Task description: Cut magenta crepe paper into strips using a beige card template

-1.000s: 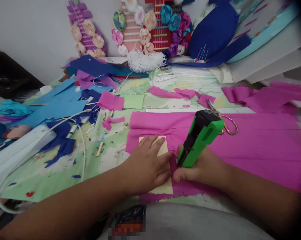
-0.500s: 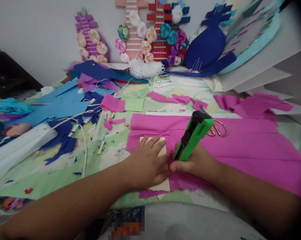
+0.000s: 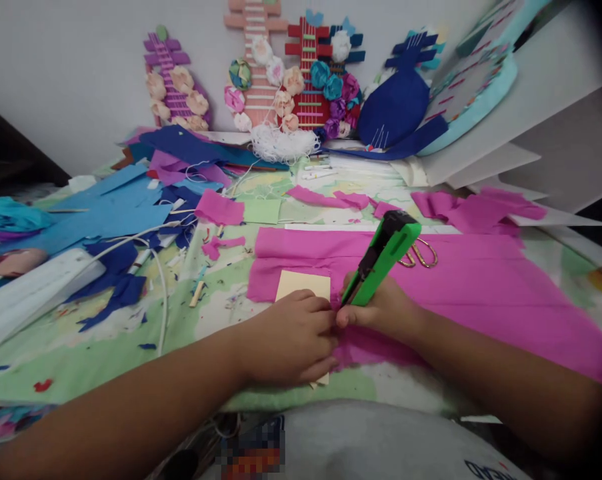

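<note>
My right hand (image 3: 381, 310) is wrapped round a green and black utility knife (image 3: 381, 257). The knife is tilted, its upper end leaning right and its lower end hidden near my fingers. My left hand (image 3: 293, 340) rests on a cream rectangular card (image 3: 305, 283), its fingers curled over the card's right edge. Beneath the card lies a large sheet of pink crepe paper (image 3: 481, 280), which spreads out to the right. Both hands nearly touch along that card edge. Gold-handled scissors (image 3: 423, 253) lie on the pink sheet just behind the knife.
Pink scraps (image 3: 221, 207) and a pale green square (image 3: 262, 211) lie behind the sheet. A white power strip (image 3: 41, 287) with a cable is at left, near blue paper pieces (image 3: 105, 207). Decorated instrument shapes (image 3: 311, 80) and white yarn (image 3: 285, 143) stand along the wall.
My left hand has slid toward me on the card, and its spread fingers have curled in. More of the card's far end shows. The knife has shifted slightly left and stays in my right hand.
</note>
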The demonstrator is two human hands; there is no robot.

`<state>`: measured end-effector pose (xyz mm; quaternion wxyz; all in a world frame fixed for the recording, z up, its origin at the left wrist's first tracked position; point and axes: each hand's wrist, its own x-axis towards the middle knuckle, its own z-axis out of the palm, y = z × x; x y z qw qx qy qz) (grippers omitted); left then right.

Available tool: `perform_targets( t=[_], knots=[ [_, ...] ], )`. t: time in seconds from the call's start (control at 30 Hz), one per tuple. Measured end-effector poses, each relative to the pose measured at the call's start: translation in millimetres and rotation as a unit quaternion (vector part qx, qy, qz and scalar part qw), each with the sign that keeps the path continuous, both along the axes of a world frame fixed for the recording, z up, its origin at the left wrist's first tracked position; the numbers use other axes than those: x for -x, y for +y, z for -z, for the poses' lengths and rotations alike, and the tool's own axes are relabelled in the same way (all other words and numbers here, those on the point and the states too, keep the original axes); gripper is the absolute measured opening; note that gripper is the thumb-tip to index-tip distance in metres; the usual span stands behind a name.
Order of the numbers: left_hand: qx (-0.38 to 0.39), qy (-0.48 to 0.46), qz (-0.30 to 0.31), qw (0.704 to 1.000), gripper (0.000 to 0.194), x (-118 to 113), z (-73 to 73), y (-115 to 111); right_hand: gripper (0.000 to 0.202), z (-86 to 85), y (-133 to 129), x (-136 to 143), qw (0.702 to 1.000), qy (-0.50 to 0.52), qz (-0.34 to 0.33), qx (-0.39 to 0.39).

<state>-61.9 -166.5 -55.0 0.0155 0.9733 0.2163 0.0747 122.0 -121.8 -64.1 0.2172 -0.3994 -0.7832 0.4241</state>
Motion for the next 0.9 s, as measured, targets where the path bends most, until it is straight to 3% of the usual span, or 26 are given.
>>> perform_targets(
  t=[0.23,0.5,0.9],
  knots=[
    [0.002,-0.002,0.018,1.0,0.021,-2,0.5,-1,0.034,-8.3,-5,-3,0.998,0.024,0.05,0.03],
    [0.01,-0.001,0.014,1.0,0.023,-3,-1.4,-1,0.031,-3.8,-17,-5,0.998,0.052,0.01,0.041],
    [0.037,-0.013,0.009,0.999,0.024,-4,0.1,0,0.033,-1.1,-22,-2,0.998,-0.057,-0.002,-0.021]
  ],
)
